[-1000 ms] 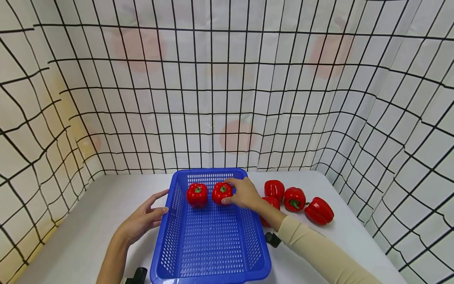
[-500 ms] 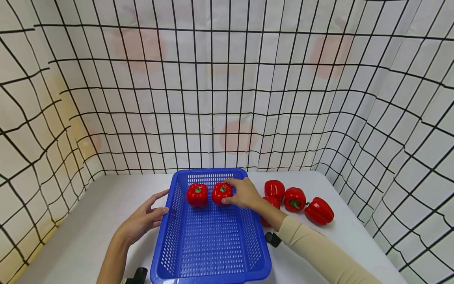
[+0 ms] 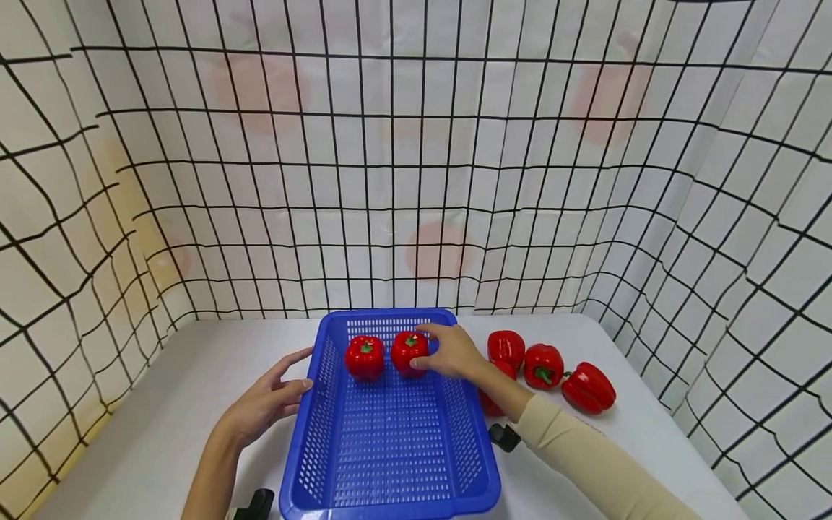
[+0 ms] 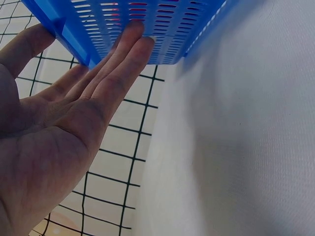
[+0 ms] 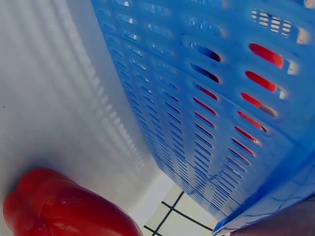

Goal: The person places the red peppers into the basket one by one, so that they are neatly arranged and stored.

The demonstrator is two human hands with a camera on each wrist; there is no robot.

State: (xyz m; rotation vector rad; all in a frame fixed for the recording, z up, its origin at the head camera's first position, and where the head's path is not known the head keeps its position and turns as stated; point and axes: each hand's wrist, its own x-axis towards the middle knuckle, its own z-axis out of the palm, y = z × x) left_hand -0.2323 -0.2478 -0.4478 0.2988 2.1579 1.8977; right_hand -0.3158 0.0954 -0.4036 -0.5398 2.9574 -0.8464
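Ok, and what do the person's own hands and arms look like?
No glove shows on the left hand or the right hand. A plain, close-fitting beige fabric sleeve covers most of the right arm; the visible left forearm is bare. Beside the sleeve is a small black angular device; a similar black device shows beside the left forearm.

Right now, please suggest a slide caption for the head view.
Left hand touches a blue perforated plastic basket; right hand holds one of two glossy red bell peppers inside, others outside.
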